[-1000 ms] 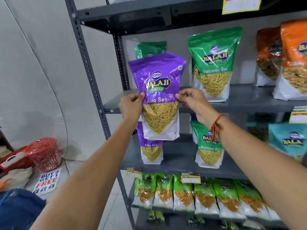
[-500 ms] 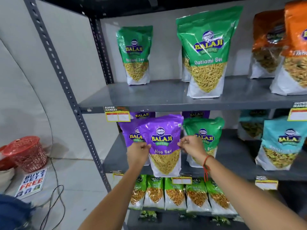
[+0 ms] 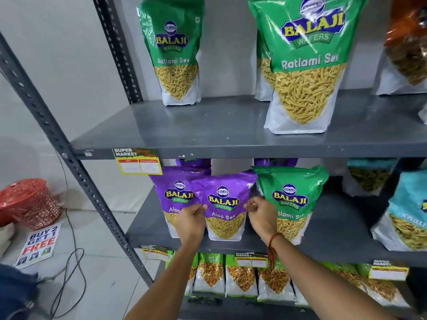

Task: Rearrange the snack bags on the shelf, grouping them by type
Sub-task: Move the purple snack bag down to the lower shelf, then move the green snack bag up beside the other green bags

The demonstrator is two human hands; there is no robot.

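A purple Aloo Sev bag [image 3: 223, 204] stands upright on the grey middle shelf [image 3: 143, 225]. My left hand [image 3: 191, 221] pinches its left edge and my right hand [image 3: 261, 215] holds its right edge. Another purple Aloo Sev bag [image 3: 171, 192] stands just behind it to the left, partly covered. To the right, touching, is a green Ratlami Sev bag [image 3: 288, 195]. On the upper shelf [image 3: 208, 130] stand a smaller green Ratlami Sev bag [image 3: 173, 54] and a larger one [image 3: 307, 65].
Teal bags [image 3: 406, 215] stand at the right of the middle shelf, an orange bag [image 3: 406, 54] at the upper right. Small green bags [image 3: 240, 273] line the lower shelf. On the floor to the left are a red basket [image 3: 30, 202], a sign [image 3: 39, 243] and a cable [image 3: 69, 273].
Both hands have carried the purple bag down from in front of the upper shelf and stood it on the middle shelf beside the other purple bag. The view has moved closer.
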